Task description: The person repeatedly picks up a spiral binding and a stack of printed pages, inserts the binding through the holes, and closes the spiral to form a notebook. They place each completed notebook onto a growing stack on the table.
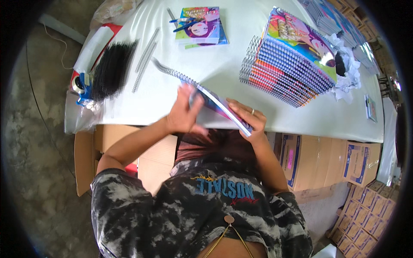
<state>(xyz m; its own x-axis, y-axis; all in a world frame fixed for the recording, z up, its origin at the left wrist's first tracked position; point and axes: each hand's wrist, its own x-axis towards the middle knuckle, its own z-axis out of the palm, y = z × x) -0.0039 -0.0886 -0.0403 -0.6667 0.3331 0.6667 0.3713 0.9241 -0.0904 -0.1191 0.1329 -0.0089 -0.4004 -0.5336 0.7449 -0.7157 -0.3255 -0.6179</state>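
A notebook (221, 107) stands on its edge, tilted, over the front edge of the table. My right hand (249, 118) grips it near its lower right end, thumb and fingers on either side. From the notebook's upper left end a metallic spiral coil (172, 74) trails out across the tabletop, apparently threaded into the holes at that end. My left hand (187, 109) is beside that end, fingers spread and partly blurred by motion. It looks close to the coil; whether a fingertip touches it I cannot tell.
A tall pile of spiral-bound notebooks (297, 56) stands at the right. Loose notebooks (200, 32) with blue-handled pliers (185, 22) lie at the back. Black coils (114, 69), grey coils (146, 60) and a blue tape dispenser (84, 89) are at left. Cardboard boxes (318, 161) sit below the white table (206, 60).
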